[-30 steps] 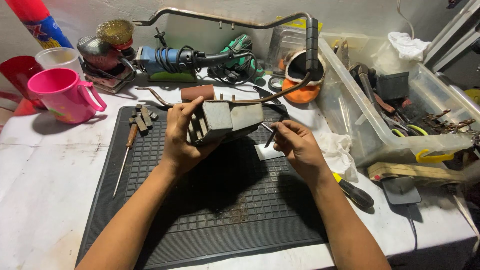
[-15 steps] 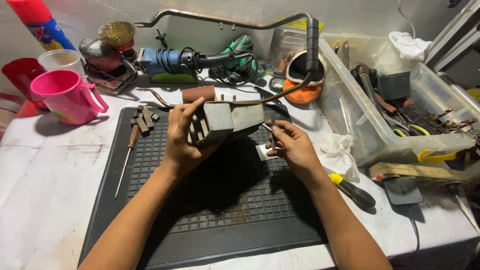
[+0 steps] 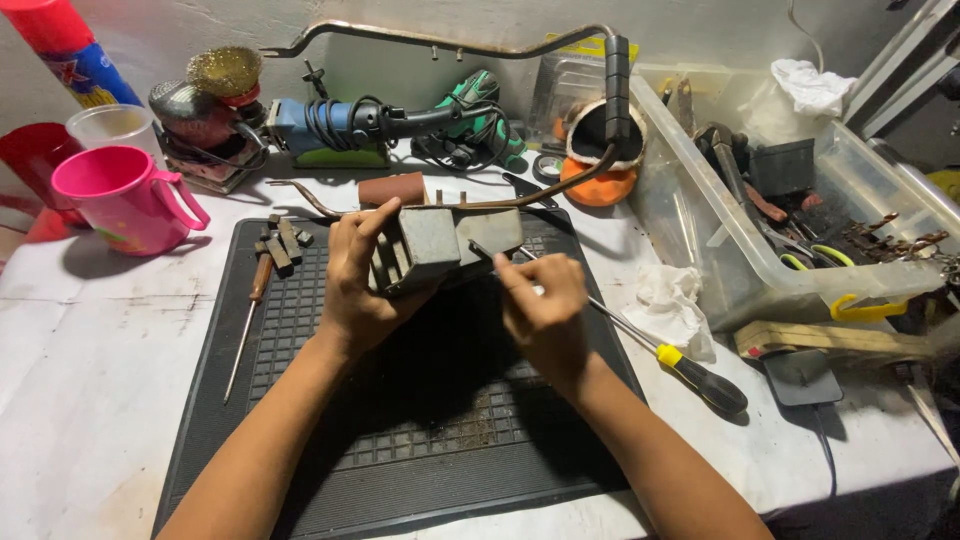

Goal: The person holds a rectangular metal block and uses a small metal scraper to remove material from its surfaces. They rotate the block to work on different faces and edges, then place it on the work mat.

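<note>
My left hand [image 3: 352, 290] grips a grey metal block-shaped part [image 3: 432, 245] and holds it tilted above the black rubber mat [image 3: 300, 440]. My right hand [image 3: 545, 310] is just right of the part, its fingers pinched on a small thin piece touching the part's right end. What that piece is I cannot make out. A screwdriver with a black and yellow handle [image 3: 690, 370] lies on the table under and to the right of my right hand.
A wooden-handled screwdriver [image 3: 250, 320] and small metal pieces [image 3: 280, 245] lie on the mat's left. A pink mug [image 3: 120, 200], clear cup, power tools [image 3: 330, 125] and a hacksaw frame [image 3: 450, 45] are behind. A clear bin of tools [image 3: 800, 220] stands right.
My right hand moved left and closer to the part's right end, uncovering the black and yellow screwdriver. My left hand keeps holding the part.
</note>
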